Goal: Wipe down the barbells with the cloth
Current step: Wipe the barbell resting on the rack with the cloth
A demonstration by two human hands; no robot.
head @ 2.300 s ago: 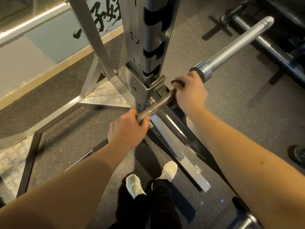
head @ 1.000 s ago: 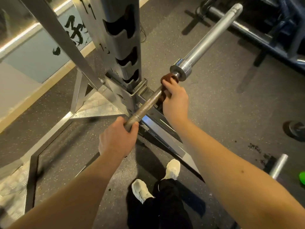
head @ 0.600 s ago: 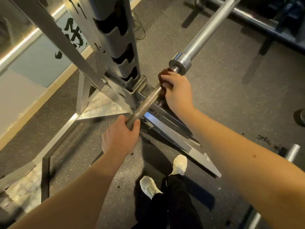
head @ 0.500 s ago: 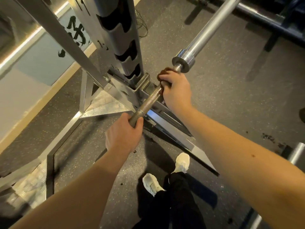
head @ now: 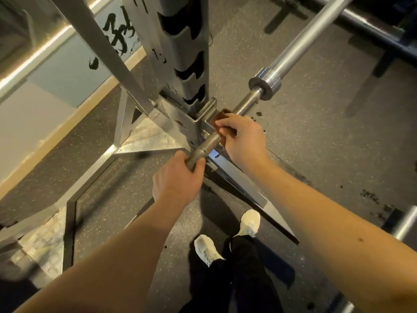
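A steel barbell (head: 248,104) runs diagonally from my left hand up to the top right, with a chrome collar and a smooth sleeve beyond it. My left hand (head: 178,179) grips the knurled shaft near its lower visible end. My right hand (head: 242,137) holds a small brown cloth (head: 220,117) wrapped round the shaft, a short way below the collar. Most of the cloth is hidden under my fingers.
The grey steel rack upright (head: 180,53) and its base plate (head: 146,138) stand just left of the bar. My white shoes (head: 249,222) are on the speckled rubber floor. Another bar (head: 406,222) lies at the right edge, and dark rails (head: 372,26) cross the top right.
My right hand has slid the cloth down the shaft, away from the collar and toward my left hand. A stretch of bare knurled bar now shows below the collar.
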